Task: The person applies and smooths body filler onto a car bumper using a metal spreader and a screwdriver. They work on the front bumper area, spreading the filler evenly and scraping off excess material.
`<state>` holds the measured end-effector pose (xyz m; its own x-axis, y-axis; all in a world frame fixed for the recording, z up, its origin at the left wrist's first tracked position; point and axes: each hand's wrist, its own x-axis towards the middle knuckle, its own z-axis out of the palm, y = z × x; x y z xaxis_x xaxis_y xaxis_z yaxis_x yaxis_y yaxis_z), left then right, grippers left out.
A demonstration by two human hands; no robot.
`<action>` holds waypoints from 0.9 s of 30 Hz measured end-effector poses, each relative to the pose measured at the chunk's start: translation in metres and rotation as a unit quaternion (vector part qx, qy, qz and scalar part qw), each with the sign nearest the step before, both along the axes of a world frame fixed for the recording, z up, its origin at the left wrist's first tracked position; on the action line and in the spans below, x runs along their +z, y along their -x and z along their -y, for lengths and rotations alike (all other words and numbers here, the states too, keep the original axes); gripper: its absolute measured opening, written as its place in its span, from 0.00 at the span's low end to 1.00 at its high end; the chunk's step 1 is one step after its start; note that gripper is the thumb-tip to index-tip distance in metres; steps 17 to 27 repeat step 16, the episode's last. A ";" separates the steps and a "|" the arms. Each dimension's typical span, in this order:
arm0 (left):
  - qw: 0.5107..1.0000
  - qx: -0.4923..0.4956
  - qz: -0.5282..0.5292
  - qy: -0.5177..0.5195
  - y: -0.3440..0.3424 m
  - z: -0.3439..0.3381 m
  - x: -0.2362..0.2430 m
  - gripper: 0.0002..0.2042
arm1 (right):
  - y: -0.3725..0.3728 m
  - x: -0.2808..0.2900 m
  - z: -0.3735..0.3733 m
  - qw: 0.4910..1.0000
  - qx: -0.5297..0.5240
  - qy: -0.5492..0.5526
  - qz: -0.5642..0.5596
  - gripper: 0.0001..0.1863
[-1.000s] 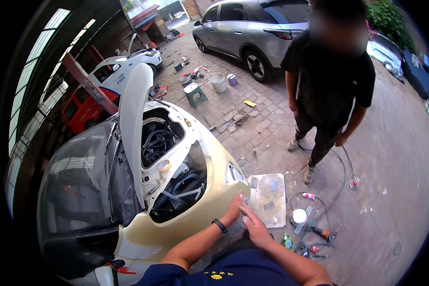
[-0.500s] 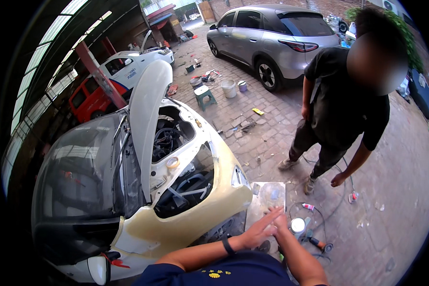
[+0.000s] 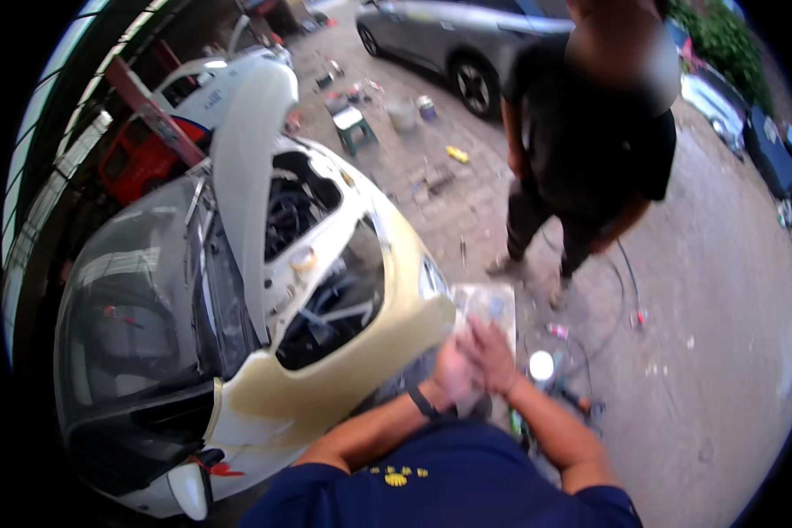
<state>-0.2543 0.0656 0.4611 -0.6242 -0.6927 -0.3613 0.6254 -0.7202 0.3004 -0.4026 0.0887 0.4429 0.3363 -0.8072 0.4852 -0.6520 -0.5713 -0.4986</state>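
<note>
My left hand [image 3: 453, 370], with a black band on its wrist, and my right hand [image 3: 495, 354] are pressed together in front of my body. Motion smears the fingers, so their pose is unclear; no held object shows between the palms. Just beyond them, a pale board [image 3: 503, 304] lies on the ground, partly covered by my hands. To the left stands a car body with primer-coloured patches on its front panel [image 3: 352, 352] and its hood [image 3: 253, 176] raised. A can with a white top [image 3: 541, 365] stands right of my right hand.
A person in dark clothes [image 3: 581, 132] stands ahead on the right. Near the can lie an angle grinder [image 3: 583, 403], a small tube [image 3: 557, 331] and hoses. Farther off are a green stool [image 3: 354, 130], buckets [image 3: 402, 116] and a silver car [image 3: 440, 40].
My view has tilted down and shifted right. My hands have moved against each other and stay together. The other person's lowered arm has swung in toward the body.
</note>
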 end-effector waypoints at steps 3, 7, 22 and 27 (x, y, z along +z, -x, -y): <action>0.984 -0.017 0.023 0.173 -0.034 0.012 0.058 0.32 | 0.039 -0.041 0.011 0.960 -0.166 -0.213 0.075 0.28; 0.847 0.093 0.202 0.482 -0.090 0.060 0.149 0.33 | 0.137 -0.141 -0.068 0.868 -0.284 -0.405 -0.046 0.28; 0.327 0.227 0.248 0.883 -0.222 0.100 0.372 0.34 | 0.255 -0.161 -0.307 0.724 -0.371 -0.569 -0.119 0.25; 0.327 0.227 0.248 0.883 -0.222 0.100 0.372 0.34 | 0.255 -0.161 -0.307 0.724 -0.371 -0.569 -0.119 0.25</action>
